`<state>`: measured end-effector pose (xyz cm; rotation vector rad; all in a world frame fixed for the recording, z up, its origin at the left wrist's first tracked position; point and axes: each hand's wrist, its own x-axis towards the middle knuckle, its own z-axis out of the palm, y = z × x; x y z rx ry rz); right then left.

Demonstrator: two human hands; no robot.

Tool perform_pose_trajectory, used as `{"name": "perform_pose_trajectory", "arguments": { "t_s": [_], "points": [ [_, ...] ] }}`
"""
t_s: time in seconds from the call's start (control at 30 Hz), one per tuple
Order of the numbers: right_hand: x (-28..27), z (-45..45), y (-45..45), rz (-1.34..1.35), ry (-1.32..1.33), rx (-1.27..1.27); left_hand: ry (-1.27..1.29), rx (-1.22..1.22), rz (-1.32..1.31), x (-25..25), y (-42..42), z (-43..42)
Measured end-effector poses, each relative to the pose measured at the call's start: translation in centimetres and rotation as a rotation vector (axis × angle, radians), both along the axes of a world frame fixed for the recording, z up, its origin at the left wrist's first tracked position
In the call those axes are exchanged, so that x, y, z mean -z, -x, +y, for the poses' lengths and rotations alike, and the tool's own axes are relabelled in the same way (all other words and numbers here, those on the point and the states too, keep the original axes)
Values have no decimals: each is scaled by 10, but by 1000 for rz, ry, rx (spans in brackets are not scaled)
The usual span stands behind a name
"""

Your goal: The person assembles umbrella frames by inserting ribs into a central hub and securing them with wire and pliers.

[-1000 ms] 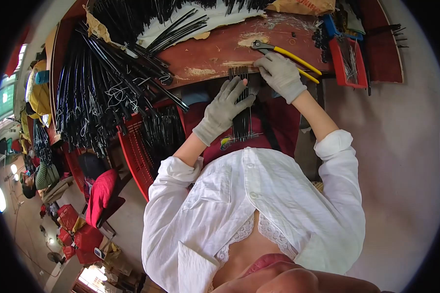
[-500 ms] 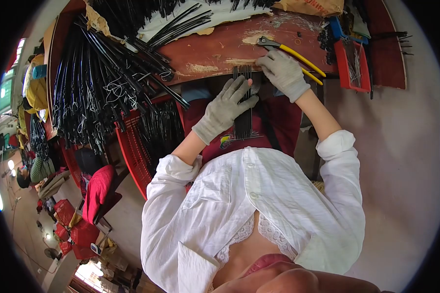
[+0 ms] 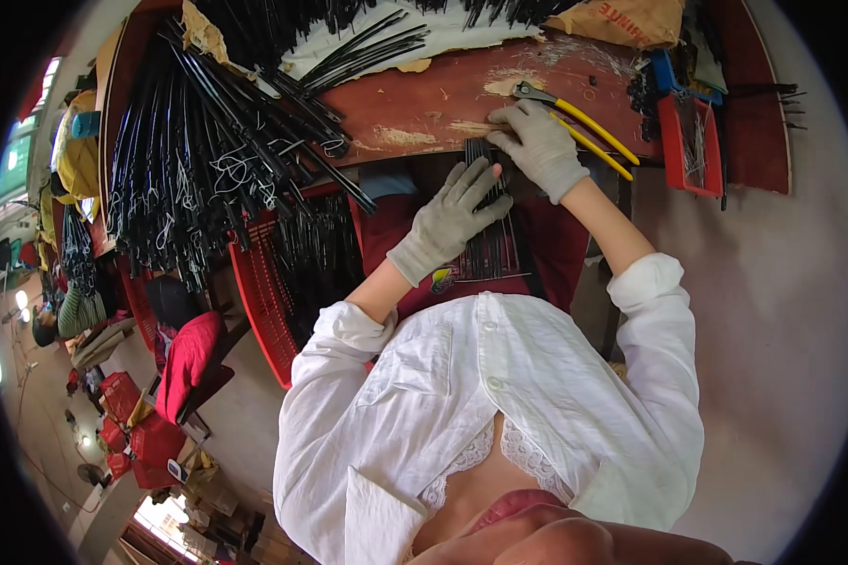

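My left hand (image 3: 450, 224), in a grey work glove with a bare fingertip showing, lies flat across a row of thin black rods (image 3: 488, 252) on my lap. Its fingers are stretched and the thumb stands apart, hiding the rods' middle. The rods' far ends bunch up by the table edge. My right hand (image 3: 544, 153), gloved likewise, hovers at that edge beside the rod ends, with bent fingers apart from the thumb and nothing visible between them. Right behind it, cutting pliers (image 3: 597, 127) with yellow handles lie on the table; the hand partly covers one handle.
Black rods tied with white string (image 3: 188, 160) hang over the table's left side. Below stands a red plastic basket (image 3: 259, 301) with more black pieces. A red bin (image 3: 693, 146) of thin wires sits on the right of the worn red table (image 3: 396, 104). Another person (image 3: 188, 348) sits far left.
The view has shifted slightly. Under my left hand the rods have slanted and spread towards the right at their near ends. My right hand stays beside the pliers.
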<state>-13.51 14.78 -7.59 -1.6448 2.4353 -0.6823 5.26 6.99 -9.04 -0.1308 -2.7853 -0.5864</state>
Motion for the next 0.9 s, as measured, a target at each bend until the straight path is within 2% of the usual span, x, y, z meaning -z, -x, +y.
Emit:
{"name": "perform_pose_trajectory", "arguments": {
  "t_s": [0.07, 0.17, 0.3, 0.37, 0.4, 0.47, 0.6, 0.67, 0.73, 0.8, 0.83, 0.87, 0.9],
  "points": [
    [-3, 4, 2, -240, -34, -44, -12, 1, 8, 0, -1, -2],
    [3, 4, 0, -124, 59, -197, -18, 9, 27, 0, -3, -5],
    [-3, 10, 8, -123, 102, -131, -38, 26, 47, 0, -4, -7],
    [-20, 18, 17, -156, -297, 74, -53, 34, 33, -2, -3, -8],
    [-17, 20, 17, -152, -292, 75, -68, 49, 17, -4, -4, -9],
    [-6, 20, 15, 49, -157, -22, -38, 46, 13, -6, -6, -10],
    [10, 13, 4, 17, 21, -78, -28, 50, 53, -4, -8, -12],
    [-4, 22, -3, 25, 39, -77, -16, 54, 36, -5, -10, -12],
    [-37, 44, -10, -40, 186, -12, -9, 55, 31, -15, -8, -12],
    [-60, 73, -15, -627, -7, -112, -560, -54, 126, -36, -1, -12],
    [-78, 79, -20, -1084, -340, -93, -762, -215, 211, -26, 4, -9],
    [-86, 79, -30, -1274, -503, -35, -1168, -372, 56, -36, 6, -9],
    [-66, 79, -38, -1314, -372, -90, -1449, -259, 212, -7, 13, -13]
  ]
}}
